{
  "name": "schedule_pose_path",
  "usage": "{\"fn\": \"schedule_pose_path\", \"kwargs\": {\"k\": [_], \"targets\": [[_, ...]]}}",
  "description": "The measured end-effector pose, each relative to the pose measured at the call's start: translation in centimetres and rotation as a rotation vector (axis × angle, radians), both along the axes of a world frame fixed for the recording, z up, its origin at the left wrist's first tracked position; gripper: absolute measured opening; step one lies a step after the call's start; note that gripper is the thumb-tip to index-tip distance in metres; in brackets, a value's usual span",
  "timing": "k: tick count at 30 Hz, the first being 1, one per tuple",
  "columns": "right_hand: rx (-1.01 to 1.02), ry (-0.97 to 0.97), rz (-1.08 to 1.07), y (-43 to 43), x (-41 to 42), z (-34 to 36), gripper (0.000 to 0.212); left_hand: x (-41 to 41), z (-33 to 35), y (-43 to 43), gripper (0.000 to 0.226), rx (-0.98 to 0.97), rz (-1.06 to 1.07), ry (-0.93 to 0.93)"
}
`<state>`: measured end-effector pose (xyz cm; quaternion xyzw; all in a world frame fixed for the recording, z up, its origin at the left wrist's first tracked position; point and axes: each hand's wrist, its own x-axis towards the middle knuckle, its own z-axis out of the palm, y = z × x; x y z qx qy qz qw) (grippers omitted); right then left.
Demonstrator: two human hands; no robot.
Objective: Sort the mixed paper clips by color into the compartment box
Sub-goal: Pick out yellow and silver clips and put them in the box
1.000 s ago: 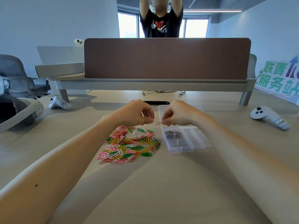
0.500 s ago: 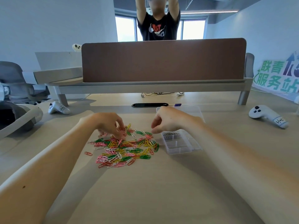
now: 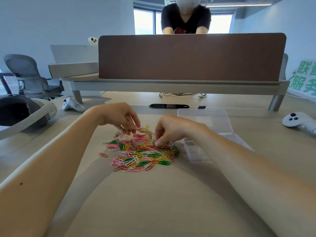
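Note:
A heap of mixed paper clips (image 3: 140, 151) in pink, green, yellow, white and red lies on the wooden table. My left hand (image 3: 119, 117) reaches down into the far left edge of the heap with its fingers curled over a few clips; whether it holds one is unclear. My right hand (image 3: 169, 130) is at the heap's right side, thumb and forefinger pinched on a clip there. The clear compartment box (image 3: 196, 155) stands just right of the heap with its lid (image 3: 205, 120) open behind it. One compartment holds a small bunch of clips (image 3: 189, 141). My right forearm hides part of the box.
A single red clip (image 3: 103, 154) lies apart at the heap's left. White controllers rest at the far left (image 3: 72, 105) and far right (image 3: 297, 121). A headset (image 3: 22, 113) sits at the left edge. A brown divider (image 3: 191, 57) stands behind, with a person beyond it.
My right hand came away from over the box and down to the right side of the heap. My left hand dropped onto the heap and shifted along its far edge.

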<state>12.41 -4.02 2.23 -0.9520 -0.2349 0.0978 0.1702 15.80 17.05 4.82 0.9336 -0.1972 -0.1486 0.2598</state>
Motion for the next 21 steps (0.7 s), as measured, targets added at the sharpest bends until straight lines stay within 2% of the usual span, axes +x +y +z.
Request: {"fn": "schedule_pose_path", "kwargs": {"k": [3, 9, 14, 18, 21], "targets": [[-0.020, 0.027, 0.016, 0.2, 0.3, 0.5, 0.016, 0.0, 0.3, 0.7, 0.014, 0.019, 0.020, 0.055], [0.016, -0.078, -0.029, 1.2, 2.3, 1.0, 0.017, 1.6, -0.6, 2.8, 0.014, 0.141, 0.254, -0.152], [0.030, -0.149, -0.035, 2.7, 4.3, 0.1, 0.019, 2.4, -2.3, 2.9, 0.019, 0.223, 0.313, -0.020], [0.064, -0.204, -0.056, 3.9, 5.7, -0.6, 0.021, 3.0, -2.7, 3.0, 0.003, 0.216, 0.350, 0.013], [0.058, -0.210, -0.068, 4.7, 6.3, -0.9, 0.024, 3.0, -2.9, 3.2, 0.005, 0.216, 0.333, 0.030]]}}
